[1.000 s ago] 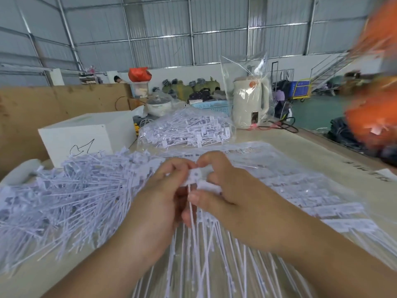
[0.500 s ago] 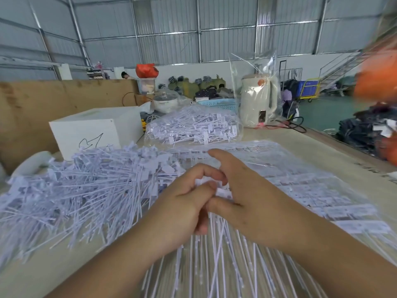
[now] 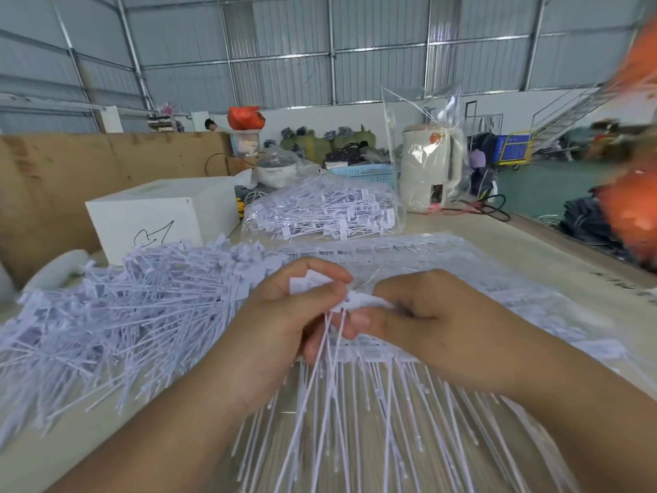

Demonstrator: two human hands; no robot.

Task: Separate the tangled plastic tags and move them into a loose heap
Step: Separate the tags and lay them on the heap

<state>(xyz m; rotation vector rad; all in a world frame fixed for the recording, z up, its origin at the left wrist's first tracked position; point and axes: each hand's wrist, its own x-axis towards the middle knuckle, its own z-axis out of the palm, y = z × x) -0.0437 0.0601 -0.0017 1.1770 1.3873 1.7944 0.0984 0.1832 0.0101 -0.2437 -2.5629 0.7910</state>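
Note:
A loose heap of white plastic tags [image 3: 117, 314] spreads over the table's left side. In the middle, my left hand [image 3: 284, 314] pinches the flat heads of a few tags [image 3: 329, 354], their thin tails hanging down. My right hand [image 3: 419, 314] pinches a neighbouring tag head close to my left fingertips. Beneath both hands lie rows of joined tags [image 3: 409, 421] fanned toward me, with more under clear film [image 3: 497, 279] to the right.
A clear bag of tags [image 3: 320, 211] lies behind the hands. A white box [image 3: 160, 215] stands at the back left, a wrapped white kettle [image 3: 432, 172] at the back right. A brown board [image 3: 71, 179] walls the left. Blurred orange shapes [image 3: 633, 215] fill the right edge.
My hands have drawn slightly apart, the left one now pinching a few tag heads lifted from the row. The view has shifted a little.

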